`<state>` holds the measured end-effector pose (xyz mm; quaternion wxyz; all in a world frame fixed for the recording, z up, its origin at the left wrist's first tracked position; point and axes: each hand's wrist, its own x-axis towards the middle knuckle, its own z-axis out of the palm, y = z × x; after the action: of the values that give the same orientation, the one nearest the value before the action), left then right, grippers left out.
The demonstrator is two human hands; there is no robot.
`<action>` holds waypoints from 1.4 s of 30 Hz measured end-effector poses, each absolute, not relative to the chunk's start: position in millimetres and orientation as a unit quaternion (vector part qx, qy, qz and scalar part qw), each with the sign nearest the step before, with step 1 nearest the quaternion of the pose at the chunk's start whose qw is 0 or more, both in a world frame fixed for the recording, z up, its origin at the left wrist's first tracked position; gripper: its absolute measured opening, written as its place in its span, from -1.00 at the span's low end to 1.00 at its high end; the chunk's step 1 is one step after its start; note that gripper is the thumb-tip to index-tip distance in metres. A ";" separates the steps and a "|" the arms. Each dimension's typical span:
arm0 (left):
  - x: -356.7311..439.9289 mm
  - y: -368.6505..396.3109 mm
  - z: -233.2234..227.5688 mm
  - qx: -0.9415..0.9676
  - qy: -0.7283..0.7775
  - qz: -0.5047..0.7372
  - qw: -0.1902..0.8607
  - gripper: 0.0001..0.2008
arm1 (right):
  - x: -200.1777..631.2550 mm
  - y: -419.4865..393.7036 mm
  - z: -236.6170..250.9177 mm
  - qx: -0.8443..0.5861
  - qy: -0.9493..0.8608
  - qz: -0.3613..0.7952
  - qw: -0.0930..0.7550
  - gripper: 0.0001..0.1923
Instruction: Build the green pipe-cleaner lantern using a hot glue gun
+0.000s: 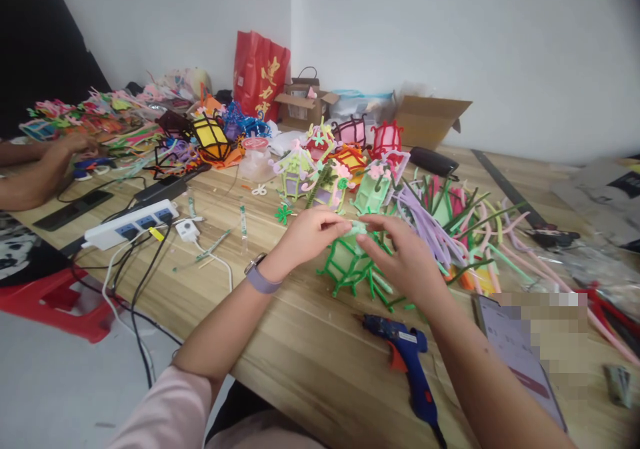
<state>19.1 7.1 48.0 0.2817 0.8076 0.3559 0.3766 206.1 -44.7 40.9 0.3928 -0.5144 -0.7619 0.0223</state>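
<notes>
My left hand (311, 235) and my right hand (404, 252) meet over a green pipe-cleaner lantern frame (350, 269) standing on the wooden table (300, 349). Both hands pinch a small pale green piece (356, 228) at the top of the frame. A purple watch band circles my left wrist. A blue glue gun (407, 362) lies on the table just in front of my right forearm.
Finished lanterns (330, 169) and loose pipe cleaners (450, 229) crowd the table behind the frame. A white power strip (131, 223) with cables lies at left. Another person's arms (40, 169) rest at far left. Cardboard boxes (430, 121) and a red bag (260, 72) stand by the wall.
</notes>
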 end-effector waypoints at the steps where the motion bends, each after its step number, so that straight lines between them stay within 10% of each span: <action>1: 17.4 7.4 49.4 0.802 0.361 0.385 0.280 -0.77 | 205.6 -44.2 42.5 -0.512 -0.767 0.020 0.387 -0.73; 7: 6.3 19.3 43.1 0.761 0.333 0.428 0.355 -0.76 | 201.0 -40.4 57.6 -0.505 -0.778 -0.022 0.373 -0.77; 13: 12.7 29.0 1.6 0.711 0.156 0.370 0.578 -0.14 | 195.8 -28.4 78.4 -0.425 -0.860 0.009 0.284 -0.84; 22: 22.1 27.0 -15.8 0.628 0.181 0.403 0.641 -0.49 | 194.3 -23.8 78.2 -0.459 -0.866 0.002 0.201 -0.85; 42: 22.5 25.0 -11.7 0.659 0.181 0.406 0.606 -0.58 | 195.6 -23.0 87.2 -0.413 -0.891 0.025 0.186 -0.86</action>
<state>22.5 25.0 -11.7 0.6064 0.6595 0.1809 0.4058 195.6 -23.0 87.2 0.1860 -0.4129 -0.8912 0.0246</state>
